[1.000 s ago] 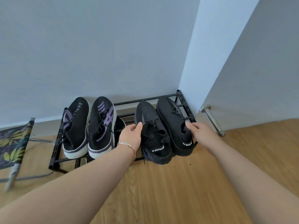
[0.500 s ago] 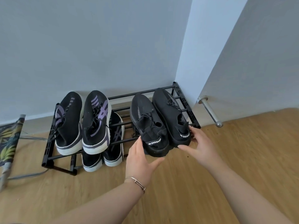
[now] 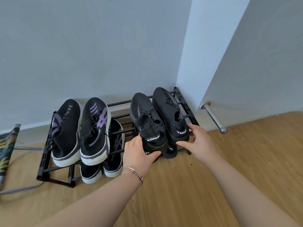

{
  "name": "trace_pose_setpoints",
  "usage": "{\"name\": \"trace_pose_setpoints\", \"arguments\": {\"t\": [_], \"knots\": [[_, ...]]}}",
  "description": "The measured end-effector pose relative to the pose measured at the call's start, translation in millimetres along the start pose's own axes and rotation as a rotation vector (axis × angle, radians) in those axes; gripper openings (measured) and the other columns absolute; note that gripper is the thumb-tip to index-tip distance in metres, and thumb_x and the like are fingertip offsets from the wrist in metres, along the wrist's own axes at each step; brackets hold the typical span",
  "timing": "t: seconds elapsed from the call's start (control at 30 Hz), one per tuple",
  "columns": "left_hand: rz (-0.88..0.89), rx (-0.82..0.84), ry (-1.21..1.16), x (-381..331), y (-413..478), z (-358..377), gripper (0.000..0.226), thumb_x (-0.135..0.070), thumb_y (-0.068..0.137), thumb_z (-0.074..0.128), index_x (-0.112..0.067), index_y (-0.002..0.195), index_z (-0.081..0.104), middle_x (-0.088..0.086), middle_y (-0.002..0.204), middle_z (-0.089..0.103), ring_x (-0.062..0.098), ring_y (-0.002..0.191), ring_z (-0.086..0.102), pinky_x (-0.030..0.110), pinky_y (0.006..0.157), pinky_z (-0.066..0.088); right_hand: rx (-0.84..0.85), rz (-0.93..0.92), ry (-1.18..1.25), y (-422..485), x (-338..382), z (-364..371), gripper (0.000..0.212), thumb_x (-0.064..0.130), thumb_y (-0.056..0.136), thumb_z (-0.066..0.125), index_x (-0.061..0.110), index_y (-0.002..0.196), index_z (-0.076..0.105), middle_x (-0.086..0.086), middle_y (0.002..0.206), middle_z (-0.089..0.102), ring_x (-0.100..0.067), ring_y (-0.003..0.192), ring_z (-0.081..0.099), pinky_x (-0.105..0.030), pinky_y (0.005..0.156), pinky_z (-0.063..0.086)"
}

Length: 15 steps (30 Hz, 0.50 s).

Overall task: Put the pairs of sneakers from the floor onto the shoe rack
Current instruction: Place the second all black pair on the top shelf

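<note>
A black metal shoe rack (image 3: 44,154) stands against the wall. On the right of its top tier lies an all-black pair with "DESIGNED" heel tabs, toes to the wall. My left hand (image 3: 139,154) cups the heel of the left black sneaker (image 3: 144,115), thumb under the sole. My right hand (image 3: 196,141) grips the heel of the right black sneaker (image 3: 168,108). A black pair with purple stripes (image 3: 96,128) and white soles lies on the left of the top tier.
On the lower tier sit a black-and-white pair (image 3: 113,161) and a dark heel (image 3: 170,152) under the black pair. A metal bar (image 3: 213,117) juts from the right wall. Patterned fabric (image 3: 6,145) and a grey cable (image 3: 21,189) lie at left on the wood floor.
Both hands slid from the sides of the black pair down to its heels. The camera pulled back, showing the lower tier.
</note>
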<state>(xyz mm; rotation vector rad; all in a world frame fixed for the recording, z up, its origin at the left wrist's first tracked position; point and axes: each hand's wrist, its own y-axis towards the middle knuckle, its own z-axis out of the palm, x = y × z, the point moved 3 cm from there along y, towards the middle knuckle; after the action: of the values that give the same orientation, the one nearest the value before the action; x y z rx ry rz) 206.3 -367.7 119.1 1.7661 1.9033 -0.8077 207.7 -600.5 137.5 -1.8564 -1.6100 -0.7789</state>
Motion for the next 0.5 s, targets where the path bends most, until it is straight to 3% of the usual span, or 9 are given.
{"name": "trace_pose_setpoints", "arguments": {"t": [0.17, 0.3, 0.4, 0.5], "knots": [[-0.039, 0.026, -0.016, -2, 22, -9, 0.052, -0.050, 0.072, 0.079, -0.025, 0.113, 0.058, -0.010, 0.112, 0.060, 0.019, 0.116, 0.044, 0.036, 0.099, 0.045, 0.015, -0.054, -0.044, 18, 12, 0, 0.053, 0.026, 0.081, 0.080, 0.028, 0.130, 0.060, 0.027, 0.103, 0.048, -0.007, 0.107, 0.048, -0.017, 0.082, 0.035], [-0.041, 0.025, -0.027, -3, 35, -15, 0.052, -0.047, 0.073, 0.080, -0.025, 0.114, 0.059, -0.009, 0.113, 0.061, 0.019, 0.117, 0.044, 0.033, 0.099, 0.045, 0.014, -0.043, -0.077, 30, 13, 3, 0.057, 0.034, 0.082, 0.078, 0.029, 0.135, 0.056, 0.020, 0.114, 0.048, -0.013, 0.115, 0.049, -0.027, 0.091, 0.037], [-0.040, 0.028, -0.022, -4, 42, -18, 0.055, -0.046, 0.073, 0.081, -0.024, 0.118, 0.059, -0.006, 0.116, 0.062, 0.020, 0.117, 0.046, 0.033, 0.098, 0.045, 0.022, -0.034, -0.090, 32, 13, 4, 0.058, 0.034, 0.082, 0.079, 0.027, 0.135, 0.056, 0.019, 0.113, 0.047, -0.009, 0.109, 0.047, -0.027, 0.090, 0.037], [-0.026, 0.025, 0.015, -4, 45, -19, 0.057, -0.048, 0.073, 0.081, -0.022, 0.119, 0.059, -0.004, 0.116, 0.062, 0.022, 0.116, 0.047, 0.035, 0.098, 0.046, 0.015, -0.032, -0.104, 33, 11, 5, 0.061, 0.036, 0.081, 0.079, 0.028, 0.136, 0.055, 0.017, 0.116, 0.050, -0.013, 0.117, 0.049, -0.028, 0.093, 0.038]]}}
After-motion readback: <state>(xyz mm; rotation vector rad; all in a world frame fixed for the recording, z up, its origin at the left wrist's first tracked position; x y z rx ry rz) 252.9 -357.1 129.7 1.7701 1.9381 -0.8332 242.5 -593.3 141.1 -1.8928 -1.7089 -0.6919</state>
